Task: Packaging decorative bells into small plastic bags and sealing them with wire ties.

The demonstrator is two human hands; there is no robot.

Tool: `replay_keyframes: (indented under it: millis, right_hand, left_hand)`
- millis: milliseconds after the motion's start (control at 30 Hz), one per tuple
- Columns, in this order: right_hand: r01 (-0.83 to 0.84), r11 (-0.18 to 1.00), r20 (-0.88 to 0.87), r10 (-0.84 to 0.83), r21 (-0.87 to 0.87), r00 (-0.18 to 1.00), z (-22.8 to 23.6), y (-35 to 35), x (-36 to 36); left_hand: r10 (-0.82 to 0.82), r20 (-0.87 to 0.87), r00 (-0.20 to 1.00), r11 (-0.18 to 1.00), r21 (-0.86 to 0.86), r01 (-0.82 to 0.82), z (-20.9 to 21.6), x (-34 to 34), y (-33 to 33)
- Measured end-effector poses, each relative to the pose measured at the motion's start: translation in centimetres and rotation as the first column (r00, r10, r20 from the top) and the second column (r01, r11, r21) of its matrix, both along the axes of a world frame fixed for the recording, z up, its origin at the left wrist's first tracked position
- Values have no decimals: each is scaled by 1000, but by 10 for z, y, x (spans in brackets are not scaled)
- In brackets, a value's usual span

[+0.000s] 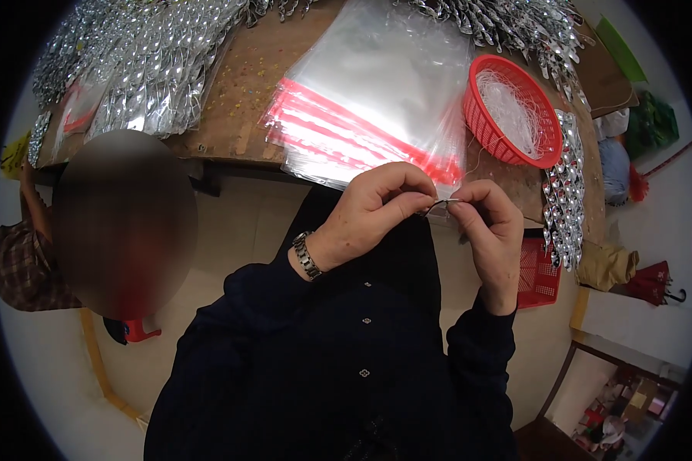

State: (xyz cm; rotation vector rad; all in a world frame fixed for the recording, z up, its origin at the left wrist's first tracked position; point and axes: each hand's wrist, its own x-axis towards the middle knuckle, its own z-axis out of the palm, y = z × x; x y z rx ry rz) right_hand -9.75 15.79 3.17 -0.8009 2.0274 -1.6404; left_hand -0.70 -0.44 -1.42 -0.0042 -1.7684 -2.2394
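Where the fingertips meet: the thin piece (437, 206), dark and curved, spans the gap between both hands, just off the worktop's (242, 84) near edge; it is too small to identify.
Left hand (357, 219): pinches one end between thumb and forefinger, its back facing up.
Right hand (490, 219): pinches the other end, thumb against forefinger, the remaining fingers curled.
Grip: something this fine seems to call for a light, even pinch; a hard squeeze could bend it, and an uneven pull could slip it free.
Bags (392, 84): clear with red bands, fanned out past the near edge, just beyond the hands; their loose film might snag a careless finger.
Basket (488, 138): red, toward the near right corner, holding tangled clear thread (510, 111); loose loops are probably best left away from the right wrist.
Strands (565, 200): silver, hanging over the right edge, with more along the far edge and toward the far left corner.
Co-worker (31, 269): beside the near edge's left part.
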Motion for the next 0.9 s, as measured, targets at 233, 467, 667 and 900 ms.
replay_keyframes:
  millis: [233, 467, 667, 900]
  right_hand:
    - [-32, 999, -25, 32, 6, 999, -6, 2, 0]
    - [-88, 995, -56, 91, 50, 994, -9, 3, -1]
    - [-103, 992, -80, 109, 75, 991, -11, 3, 0]
    - [-106, 990, -65, 113, 95, 992, -11, 1, 4]
  left_hand:
    - [34, -23, 999, 997, -74, -35, 1, 0, 1]
    - [6, -19, 1000, 997, -83, -8, 3, 1, -1]
    - [15, -58, 998, 985, -171, -24, 4, 1, -3]
    - [33, -115, 993, 972, -228, -59, 1, 0, -5]
